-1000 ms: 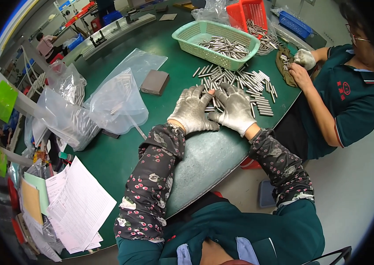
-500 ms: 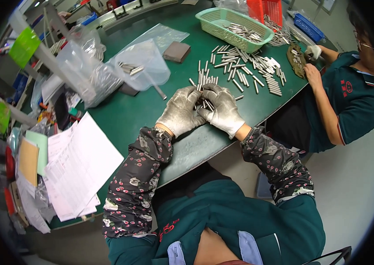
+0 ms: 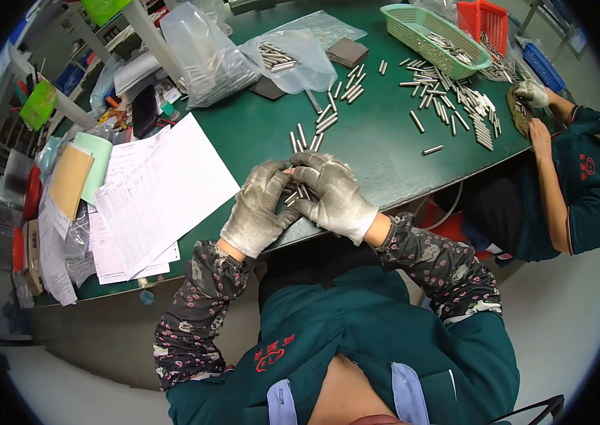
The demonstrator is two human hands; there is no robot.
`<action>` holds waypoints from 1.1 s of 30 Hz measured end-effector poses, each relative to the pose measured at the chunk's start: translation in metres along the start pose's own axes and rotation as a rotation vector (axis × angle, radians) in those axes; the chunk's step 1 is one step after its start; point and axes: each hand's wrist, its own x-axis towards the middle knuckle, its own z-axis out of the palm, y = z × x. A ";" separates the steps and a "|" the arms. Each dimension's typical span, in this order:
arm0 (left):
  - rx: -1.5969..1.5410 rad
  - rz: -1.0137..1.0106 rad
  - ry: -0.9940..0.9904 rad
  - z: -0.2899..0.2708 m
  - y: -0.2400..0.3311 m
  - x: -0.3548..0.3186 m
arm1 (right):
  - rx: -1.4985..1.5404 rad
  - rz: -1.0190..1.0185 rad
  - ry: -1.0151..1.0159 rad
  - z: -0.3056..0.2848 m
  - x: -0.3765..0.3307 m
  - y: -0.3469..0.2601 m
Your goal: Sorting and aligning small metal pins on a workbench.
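Observation:
My left hand (image 3: 257,207) and my right hand (image 3: 336,195), both in worn pale grey work gloves, meet at the near edge of the green table. Their fingers curl inward around a small bunch of short metal pins (image 3: 300,194). Part of that bunch is hidden under the gloves. Just beyond my fingertips lie several loose pins (image 3: 301,134), with more trailing away toward a clear plastic bag (image 3: 314,78) that has pins on it. To the right, a larger spread of similar pins (image 3: 448,103) covers the table.
A green basket (image 3: 413,42) and a red basket (image 3: 480,18) hold pins at the far right. Paper sheets (image 3: 165,191) lie on the left, near a full plastic bag (image 3: 208,64). A co-worker's gloved hand (image 3: 532,93) is at the right.
The view has shifted, so the table's contents sit differently. My two hands, still together around pins, have moved left along the table, farther from the large spread and closer to the near edge.

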 end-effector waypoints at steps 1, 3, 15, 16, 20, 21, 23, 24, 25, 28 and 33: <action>0.000 -0.021 0.021 -0.002 0.004 -0.003 | 0.015 -0.010 -0.016 0.000 0.000 -0.003; -0.007 -0.058 0.063 -0.004 0.010 -0.006 | 0.007 -0.045 -0.077 -0.016 0.002 0.000; 0.419 0.050 -0.173 0.015 0.030 0.039 | -0.539 0.116 0.039 -0.095 -0.037 0.068; 0.426 0.061 -0.176 0.015 0.030 0.040 | -0.526 0.092 0.026 -0.091 -0.035 0.066; 0.390 0.032 -0.222 0.016 0.029 0.038 | -0.300 0.052 -0.030 -0.072 -0.026 0.058; 0.397 0.038 -0.211 0.015 0.030 0.037 | -0.280 0.017 -0.033 -0.067 -0.025 0.056; 0.377 0.049 -0.147 0.016 0.031 0.032 | -0.121 0.009 -0.115 -0.068 -0.023 0.046; 0.351 0.043 -0.123 0.015 0.030 0.031 | -0.040 0.015 -0.123 -0.067 -0.023 0.047; 0.360 0.048 -0.112 0.011 0.030 0.028 | -0.044 0.002 -0.117 -0.072 -0.022 0.047; 0.368 -0.030 0.008 -0.005 0.037 0.013 | -0.298 -0.066 -0.005 -0.099 -0.028 0.048; 0.344 -0.032 0.213 -0.020 0.038 -0.021 | -0.406 0.009 -0.051 -0.109 -0.035 0.060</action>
